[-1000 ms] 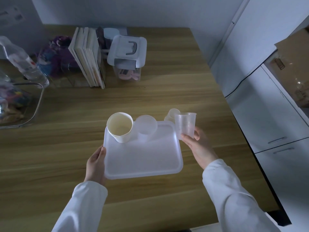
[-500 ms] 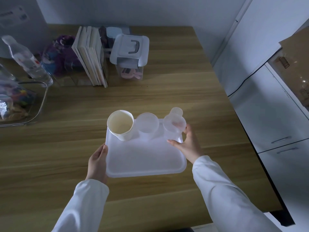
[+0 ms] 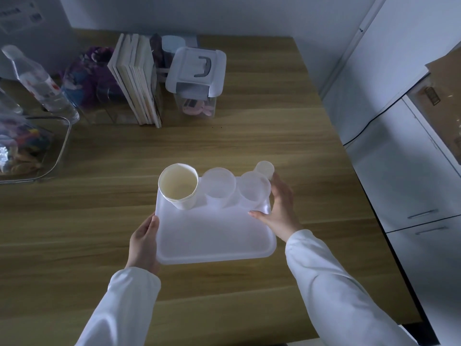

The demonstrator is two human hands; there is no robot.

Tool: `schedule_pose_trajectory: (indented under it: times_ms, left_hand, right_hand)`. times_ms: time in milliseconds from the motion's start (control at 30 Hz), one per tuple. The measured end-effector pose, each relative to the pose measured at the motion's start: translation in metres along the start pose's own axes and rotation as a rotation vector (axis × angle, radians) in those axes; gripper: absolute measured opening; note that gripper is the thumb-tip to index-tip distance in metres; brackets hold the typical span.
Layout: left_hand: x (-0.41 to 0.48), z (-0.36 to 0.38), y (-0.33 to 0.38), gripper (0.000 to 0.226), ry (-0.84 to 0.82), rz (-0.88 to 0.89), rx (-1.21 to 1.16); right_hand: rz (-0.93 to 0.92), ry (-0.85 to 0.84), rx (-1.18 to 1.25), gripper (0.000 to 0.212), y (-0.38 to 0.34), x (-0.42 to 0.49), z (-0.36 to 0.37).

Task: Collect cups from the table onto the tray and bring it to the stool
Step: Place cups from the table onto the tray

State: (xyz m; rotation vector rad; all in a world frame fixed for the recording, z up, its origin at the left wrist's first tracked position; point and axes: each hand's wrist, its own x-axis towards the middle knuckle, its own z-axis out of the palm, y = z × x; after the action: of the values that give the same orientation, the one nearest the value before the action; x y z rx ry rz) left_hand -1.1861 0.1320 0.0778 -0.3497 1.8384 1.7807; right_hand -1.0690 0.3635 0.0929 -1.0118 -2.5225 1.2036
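Looking down from your head camera, your left hand grips the left edge of the white tray on the wooden table, thumb on the rim. Your right hand curls loosely around the clear cup at the tray's far right corner, beside another clear cup and a paper cup. A small cup stands just beyond the tray.
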Motion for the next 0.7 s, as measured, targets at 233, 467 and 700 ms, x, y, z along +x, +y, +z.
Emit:
schedule_pose_trajectory:
  times_ms: [233, 467, 700]
  left_hand:
    - [0.013, 0.000, 0.000, 0.024, 0.067, -0.008, -0.020]
    - [0.028, -0.001, 0.001, 0.027, 0.126, -0.031, -0.019]
    - [0.039, -0.003, 0.002, 0.028, 0.156, -0.039, -0.033]
  right_hand:
    - [0.208, -0.003, 0.067, 0.070, 0.017, 0.022, -0.056]
    - [-0.006, -0.078, -0.470, 0.068, 0.013, 0.091, -0.034]
    - [0.016, -0.251, -0.707, 0.065, 0.017, 0.121, -0.006]
